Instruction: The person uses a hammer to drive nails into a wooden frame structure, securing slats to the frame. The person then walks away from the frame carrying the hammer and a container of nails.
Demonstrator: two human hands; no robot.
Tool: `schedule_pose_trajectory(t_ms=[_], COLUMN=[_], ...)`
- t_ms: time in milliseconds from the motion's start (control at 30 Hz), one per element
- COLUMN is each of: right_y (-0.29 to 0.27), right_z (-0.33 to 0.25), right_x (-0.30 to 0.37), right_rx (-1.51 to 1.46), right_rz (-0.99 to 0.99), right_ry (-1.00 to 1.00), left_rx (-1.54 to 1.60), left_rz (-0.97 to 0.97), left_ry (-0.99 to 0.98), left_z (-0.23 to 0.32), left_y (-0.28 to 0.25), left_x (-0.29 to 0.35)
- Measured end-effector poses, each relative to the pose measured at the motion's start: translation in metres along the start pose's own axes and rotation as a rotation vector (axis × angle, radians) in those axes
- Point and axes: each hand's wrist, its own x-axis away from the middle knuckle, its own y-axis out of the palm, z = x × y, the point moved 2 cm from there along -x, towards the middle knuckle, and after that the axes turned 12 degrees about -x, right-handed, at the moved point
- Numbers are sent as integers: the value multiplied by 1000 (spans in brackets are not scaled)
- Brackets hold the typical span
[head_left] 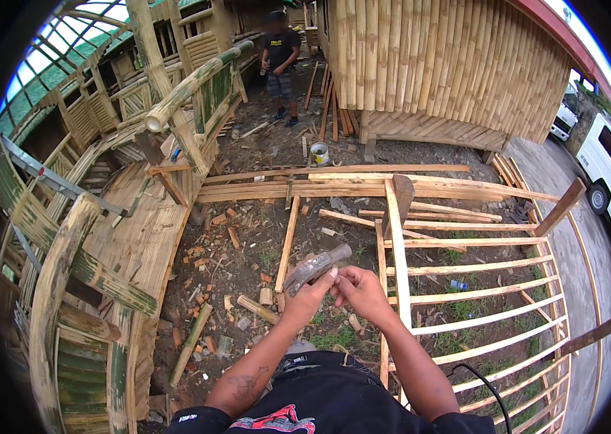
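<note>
Nearest is the wearer's black shirt (342,394), with both forearms reaching forward over it. The left hand (307,296) is closed around a worn, greyish hammer (318,267), which lies aslant over the fingers with its blunt end pointing up and to the right. The right hand (363,294) is just beside it, fingers curled and tips close to the left thumb; whether they pinch something small, I cannot tell.

The hammer is above dirt ground (248,253) strewn with wood offcuts and tufts of grass. To the left, a cut length of green bamboo (191,346) lies on that ground, near a bamboo platform (132,217). To the right stretches a pale wooden frame (479,327) of parallel slats, with a small blue object (459,285) visible among them.

Beyond the hands, long planks (291,192) lie crosswise. Farther off are a white bucket (319,153), a bamboo-clad wall (436,72), a standing person (280,54) in dark clothes and, at far right, a white vehicle (604,168) on grey paving.
</note>
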Motion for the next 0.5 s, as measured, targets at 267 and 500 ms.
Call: schedule_pose_trajectory(t_ms=[267, 500], right_y=[-16, -36], right_z=[-25, -42], right_x=[3, -13], right_rx=[-120, 221], right_rz=[91, 164], right_ry=[-146, -225], left_rx=[-166, -242], left_rz=[-12, -233], left_ry=[106, 110], left_z=[10, -1], left_y=[14, 16], left_x=[-15, -62])
